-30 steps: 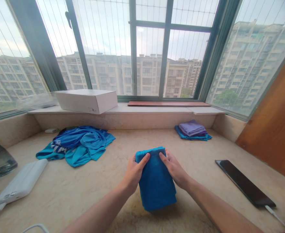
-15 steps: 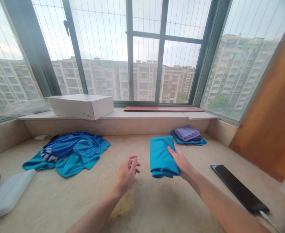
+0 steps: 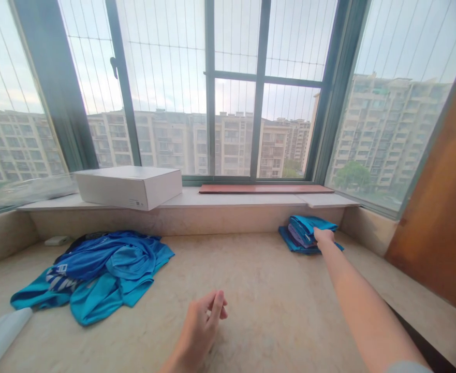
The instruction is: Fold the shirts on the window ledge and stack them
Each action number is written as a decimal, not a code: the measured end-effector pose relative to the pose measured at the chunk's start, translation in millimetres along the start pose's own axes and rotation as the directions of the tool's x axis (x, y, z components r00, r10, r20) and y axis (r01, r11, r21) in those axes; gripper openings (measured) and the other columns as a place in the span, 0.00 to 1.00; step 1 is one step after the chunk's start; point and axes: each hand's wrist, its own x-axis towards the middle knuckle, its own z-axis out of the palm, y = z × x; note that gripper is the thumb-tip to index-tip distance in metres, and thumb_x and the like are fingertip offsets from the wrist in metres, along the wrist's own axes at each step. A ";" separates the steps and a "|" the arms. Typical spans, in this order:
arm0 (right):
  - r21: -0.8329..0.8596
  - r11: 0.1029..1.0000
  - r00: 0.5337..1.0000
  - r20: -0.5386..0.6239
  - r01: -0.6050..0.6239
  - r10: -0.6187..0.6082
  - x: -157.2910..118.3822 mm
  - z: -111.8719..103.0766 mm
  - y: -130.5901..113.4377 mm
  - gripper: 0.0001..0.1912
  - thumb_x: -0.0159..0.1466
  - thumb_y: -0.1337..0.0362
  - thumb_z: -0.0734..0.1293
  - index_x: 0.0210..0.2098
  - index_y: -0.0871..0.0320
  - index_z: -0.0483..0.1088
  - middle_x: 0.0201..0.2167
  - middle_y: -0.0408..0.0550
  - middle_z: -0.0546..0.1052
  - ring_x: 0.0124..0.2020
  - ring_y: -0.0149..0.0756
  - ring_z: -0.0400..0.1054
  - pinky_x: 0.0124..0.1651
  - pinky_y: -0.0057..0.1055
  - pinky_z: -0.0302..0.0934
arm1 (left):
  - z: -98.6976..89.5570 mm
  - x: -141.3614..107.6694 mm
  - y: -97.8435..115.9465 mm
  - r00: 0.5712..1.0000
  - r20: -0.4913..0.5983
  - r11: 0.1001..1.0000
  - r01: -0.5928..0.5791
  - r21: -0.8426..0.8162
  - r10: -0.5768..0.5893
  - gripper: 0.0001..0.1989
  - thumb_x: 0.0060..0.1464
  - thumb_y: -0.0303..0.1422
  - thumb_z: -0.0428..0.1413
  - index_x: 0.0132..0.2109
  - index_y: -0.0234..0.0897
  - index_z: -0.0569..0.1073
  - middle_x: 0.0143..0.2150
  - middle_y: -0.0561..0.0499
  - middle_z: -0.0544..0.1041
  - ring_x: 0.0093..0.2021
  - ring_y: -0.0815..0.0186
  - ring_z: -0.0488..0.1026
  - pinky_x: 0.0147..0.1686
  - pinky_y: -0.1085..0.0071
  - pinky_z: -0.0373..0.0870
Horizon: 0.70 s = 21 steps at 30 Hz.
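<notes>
At the far right of the stone-patterned surface, my right hand grips the near right side of a folded blue garment. That garment rests on top of a small stack, over a folded purple cloth and another folded blue cloth at the bottom. My fingers beneath the garment are hidden. Closer to me, in the middle, my left hand hovers with curled fingers and nothing visible in them. A loose heap of blue clothes lies to its left.
A white box and a reddish board lie on the window ledge. Behind the heap is a small white block. A white object shows at lower left. My right forearm partly covers a black phone. A wooden panel bounds the right side.
My right hand has carried the folded blue garment away from me and to the right, onto the stack. The left hand's fingers have curled closer together. The view has tilted upward.
</notes>
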 end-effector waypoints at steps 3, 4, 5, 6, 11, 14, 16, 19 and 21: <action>-0.216 0.967 0.985 -0.078 0.134 -0.154 4.7 6.0 12.0 0.37 0.65 0.58 0.66 0.69 0.65 0.52 0.69 0.75 0.52 0.71 0.60 0.45 0.68 0.59 0.44 | 0.0 -0.2 -1.3 1.000 0.015 1.000 -0.003 0.011 0.002 0.32 0.61 0.59 0.45 0.28 0.37 0.74 0.23 0.47 0.77 0.27 0.60 0.74 0.29 0.71 0.65; -0.334 0.910 0.963 -0.018 0.246 -0.267 5.9 9.2 16.0 0.33 0.68 0.57 0.62 0.69 0.63 0.52 0.71 0.70 0.51 0.73 0.57 0.42 0.70 0.57 0.39 | 0.5 -0.8 -1.3 1.000 0.025 1.000 -0.007 0.015 0.006 0.32 0.62 0.59 0.44 0.28 0.37 0.74 0.23 0.48 0.77 0.27 0.60 0.74 0.30 0.71 0.65; -0.444 0.817 0.925 0.088 0.369 -0.370 6.9 13.1 20.3 0.30 0.70 0.56 0.58 0.69 0.60 0.55 0.71 0.65 0.53 0.73 0.54 0.42 0.71 0.55 0.37 | 1.1 -1.6 -1.1 0.999 0.039 1.000 -0.011 0.022 0.010 0.32 0.62 0.58 0.44 0.28 0.37 0.74 0.23 0.48 0.77 0.27 0.61 0.74 0.30 0.71 0.65; -0.525 0.703 0.874 0.212 0.479 -0.437 7.6 17.6 24.8 0.28 0.71 0.54 0.56 0.67 0.59 0.58 0.70 0.62 0.57 0.72 0.51 0.45 0.71 0.53 0.37 | 1.9 -2.6 -0.8 0.998 0.055 0.999 -0.015 0.029 0.013 0.31 0.63 0.57 0.43 0.28 0.37 0.74 0.23 0.48 0.77 0.27 0.61 0.73 0.30 0.71 0.64; -0.629 0.513 0.809 0.395 0.584 -0.435 3.6 47.9 43.8 0.31 0.71 0.51 0.55 0.68 0.60 0.60 0.69 0.59 0.61 0.71 0.52 0.48 0.71 0.50 0.37 | 5.4 -5.6 1.0 0.993 0.113 0.997 -0.023 0.072 0.015 0.31 0.65 0.55 0.41 0.28 0.37 0.73 0.23 0.49 0.76 0.26 0.64 0.72 0.31 0.72 0.64; -0.676 0.527 0.851 0.326 0.515 -0.413 -4.2 71.1 46.3 0.31 0.71 0.53 0.53 0.69 0.62 0.58 0.71 0.63 0.56 0.72 0.56 0.42 0.70 0.55 0.33 | 5.7 -5.4 0.2 0.993 0.115 0.996 -0.015 0.091 0.005 0.31 0.65 0.55 0.40 0.28 0.37 0.72 0.23 0.50 0.75 0.26 0.64 0.71 0.30 0.72 0.63; -0.695 0.549 0.879 0.284 0.464 -0.384 -8.7 84.4 44.6 0.32 0.71 0.54 0.52 0.69 0.63 0.57 0.71 0.66 0.54 0.72 0.58 0.40 0.69 0.58 0.32 | 5.4 -5.0 -0.5 0.993 0.119 0.994 -0.025 0.105 0.012 0.31 0.66 0.54 0.39 0.28 0.37 0.72 0.23 0.50 0.76 0.26 0.64 0.72 0.30 0.72 0.64; -0.698 0.576 0.902 0.276 0.425 -0.331 -9.9 90.9 37.7 0.34 0.71 0.53 0.52 0.70 0.66 0.54 0.72 0.68 0.51 0.73 0.60 0.39 0.69 0.60 0.33 | 5.0 -5.5 -0.4 0.990 0.136 0.990 -0.060 0.126 0.042 0.30 0.67 0.51 0.39 0.28 0.37 0.73 0.22 0.50 0.76 0.26 0.64 0.73 0.31 0.72 0.64; -0.678 0.587 0.897 0.324 0.442 -0.301 -7.0 82.2 29.8 0.36 0.69 0.49 0.54 0.70 0.66 0.54 0.71 0.69 0.52 0.72 0.62 0.41 0.68 0.62 0.36 | 5.3 -6.9 0.5 0.989 0.136 0.988 -0.084 0.130 0.066 0.29 0.68 0.49 0.40 0.28 0.37 0.73 0.23 0.50 0.77 0.26 0.64 0.74 0.32 0.72 0.64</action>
